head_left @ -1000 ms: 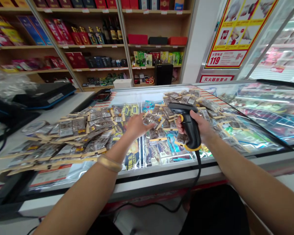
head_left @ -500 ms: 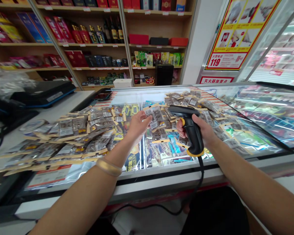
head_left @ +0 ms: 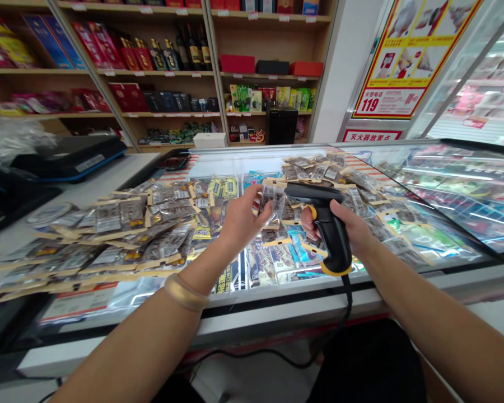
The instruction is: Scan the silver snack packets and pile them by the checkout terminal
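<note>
Head: packet (head_left: 274, 197) between left fingers (head_left: 264, 216)

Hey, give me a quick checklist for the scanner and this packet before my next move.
1. Packet secure in the left hand: ok, pinched between thumb and fingers.
2. Scanner firmly held: ok, the right hand wraps its handle.
3. Scanner head near the packet: ok, its front end is right beside it.
4. Printed code facing the scanner: cannot tell, too small and blurred.
5. Cable attached: ok, it leaves the base of the handle.
6. Glass top free of loose packets: not ok, heaps lie to the left and right.
</note>
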`<state>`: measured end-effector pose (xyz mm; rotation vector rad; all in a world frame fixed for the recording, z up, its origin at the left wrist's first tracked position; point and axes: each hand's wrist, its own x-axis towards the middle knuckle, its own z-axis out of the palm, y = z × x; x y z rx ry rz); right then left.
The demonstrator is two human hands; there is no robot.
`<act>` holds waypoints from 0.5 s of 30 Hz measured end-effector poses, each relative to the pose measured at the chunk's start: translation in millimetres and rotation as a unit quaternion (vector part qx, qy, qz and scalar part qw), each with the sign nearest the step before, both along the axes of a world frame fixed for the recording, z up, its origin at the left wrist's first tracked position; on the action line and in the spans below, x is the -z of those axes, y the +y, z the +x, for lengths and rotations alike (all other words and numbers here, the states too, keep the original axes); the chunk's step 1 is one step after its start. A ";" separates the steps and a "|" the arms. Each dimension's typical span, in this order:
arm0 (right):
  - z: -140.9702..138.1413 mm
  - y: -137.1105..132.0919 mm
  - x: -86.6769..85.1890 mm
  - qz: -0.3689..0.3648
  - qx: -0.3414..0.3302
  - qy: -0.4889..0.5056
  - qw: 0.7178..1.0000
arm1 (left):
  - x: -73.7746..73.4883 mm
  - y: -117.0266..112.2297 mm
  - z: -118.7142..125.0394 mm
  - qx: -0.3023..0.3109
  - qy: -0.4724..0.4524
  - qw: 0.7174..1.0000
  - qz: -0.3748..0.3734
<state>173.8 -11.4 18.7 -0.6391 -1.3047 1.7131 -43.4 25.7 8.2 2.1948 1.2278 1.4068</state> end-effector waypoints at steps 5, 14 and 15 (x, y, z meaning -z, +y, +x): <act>1.0 -0.7 -0.2 0.007 -0.020 0.014 1.000 | -3.6 -5.9 2.7 0.000 0.032 0.999 0.019; 0.2 -0.6 -0.6 0.024 -0.027 0.004 0.999 | -0.1 -5.5 3.5 0.010 0.026 0.999 0.035; 0.5 -0.7 -1.1 0.025 -0.025 0.003 0.999 | 0.7 -5.1 4.1 0.008 0.023 0.999 0.034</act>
